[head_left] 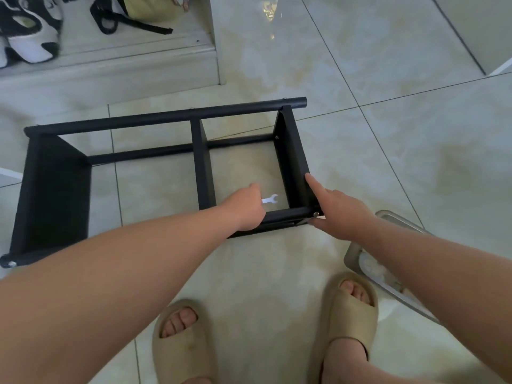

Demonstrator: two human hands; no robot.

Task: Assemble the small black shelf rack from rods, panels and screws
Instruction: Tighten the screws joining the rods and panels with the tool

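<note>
The black shelf rack (177,117) lies on its side on the tiled floor, with three panels joined by long rods. My left hand (248,207) reaches over the near rod into the right bay and holds a small white wrench (270,200). My right hand (336,210) is at the near right corner. Its index finger lies along the top edge of the right panel (291,151), and its thumb sits below the rod end, next to a silver screw (315,214).
A metal tray (388,261) lies on the floor under my right forearm. My feet in beige slippers (184,342) stand close to the rack. At the far left a low step holds black-and-white shoes (27,31) and a strapped bag (130,12).
</note>
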